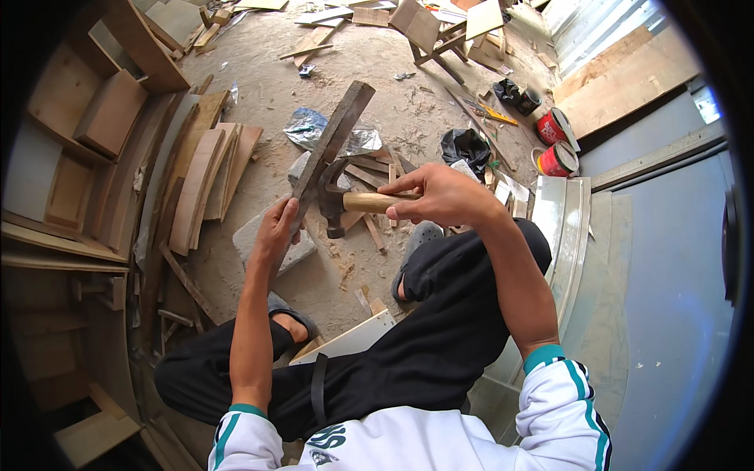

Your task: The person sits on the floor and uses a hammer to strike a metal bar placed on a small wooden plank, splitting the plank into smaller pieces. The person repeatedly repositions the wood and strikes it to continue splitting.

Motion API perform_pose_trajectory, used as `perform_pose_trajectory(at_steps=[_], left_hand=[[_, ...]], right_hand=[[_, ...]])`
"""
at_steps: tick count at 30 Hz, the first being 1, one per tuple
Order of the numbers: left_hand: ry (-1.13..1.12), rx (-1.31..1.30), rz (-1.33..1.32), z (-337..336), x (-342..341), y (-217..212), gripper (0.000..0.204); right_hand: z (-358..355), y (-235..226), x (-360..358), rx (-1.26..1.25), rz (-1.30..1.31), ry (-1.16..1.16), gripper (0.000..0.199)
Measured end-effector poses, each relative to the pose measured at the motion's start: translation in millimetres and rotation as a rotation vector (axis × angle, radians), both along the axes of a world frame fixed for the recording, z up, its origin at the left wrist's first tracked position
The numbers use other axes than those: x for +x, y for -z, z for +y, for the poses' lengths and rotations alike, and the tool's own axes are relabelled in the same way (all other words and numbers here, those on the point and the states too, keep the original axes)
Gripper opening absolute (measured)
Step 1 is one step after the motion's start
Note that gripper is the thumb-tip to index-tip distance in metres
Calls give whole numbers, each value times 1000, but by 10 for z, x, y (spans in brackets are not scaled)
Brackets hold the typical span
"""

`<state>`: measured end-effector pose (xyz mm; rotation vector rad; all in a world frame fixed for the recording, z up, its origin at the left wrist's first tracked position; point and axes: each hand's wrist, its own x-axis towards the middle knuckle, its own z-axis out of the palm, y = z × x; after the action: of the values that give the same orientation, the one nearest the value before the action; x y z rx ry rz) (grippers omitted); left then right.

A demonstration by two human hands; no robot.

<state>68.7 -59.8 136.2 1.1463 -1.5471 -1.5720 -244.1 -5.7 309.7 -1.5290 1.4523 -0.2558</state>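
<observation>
A narrow wooden strip is raised before me, tilted with its top leaning right and away. My left hand is closed around its lower end, thumb along the near face. My right hand grips a claw hammer by its light wooden handle, fingers closed. The dark hammer head is at the strip's right edge, its claw curving upward and its striking face pointing down. Whether the claw has caught a nail cannot be made out. Below the strip lies a pale concrete block on the floor.
Curved boards lean beside wooden cabinets on the left. Wood scraps and crumpled foil lie ahead. To the right are a black plastic bag, red cans and a yellow-handled saw. A wooden stool stands farther off.
</observation>
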Motion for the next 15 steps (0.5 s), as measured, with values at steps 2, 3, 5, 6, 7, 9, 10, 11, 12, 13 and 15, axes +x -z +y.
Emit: perform_pose_trajectory(at_steps=[2, 3, 5, 6, 7, 9, 10, 11, 12, 13, 15], left_hand=[[40, 33, -11, -22, -32, -21, 47], [68, 74, -10, -25, -60, -64, 48], [117, 120, -19, -20, -54, -20, 51], [137, 121, -29, -14, -30, 80, 53], [158, 122, -40, -4, 11, 173, 54], [77, 134, -24, 79, -142, 147, 54], [66, 133, 19, 91, -179, 197, 54], [52, 138, 57, 112, -206, 213, 54], [53, 148, 38, 125, -235, 227, 53], [53, 159, 20, 138, -268, 239, 53], [32, 169, -14, 139, -263, 297, 53]], right_hand=[[13, 150, -17, -43, -85, 56, 46], [13, 163, -22, -27, -86, 106, 46], [-14, 135, 14, 4, -90, 201, 45], [-15, 24, 58, -11, -101, 243, 45], [-54, 76, 46, -49, -91, 242, 46], [-116, 144, -21, -127, -54, 260, 47], [-102, 145, -56, -90, -10, 273, 48], [-90, 121, -27, -102, 12, 272, 47], [-84, 106, 0, -114, 33, 270, 46], [-76, 104, 5, -126, 54, 269, 44], [-97, 148, 21, -134, 84, 257, 47]])
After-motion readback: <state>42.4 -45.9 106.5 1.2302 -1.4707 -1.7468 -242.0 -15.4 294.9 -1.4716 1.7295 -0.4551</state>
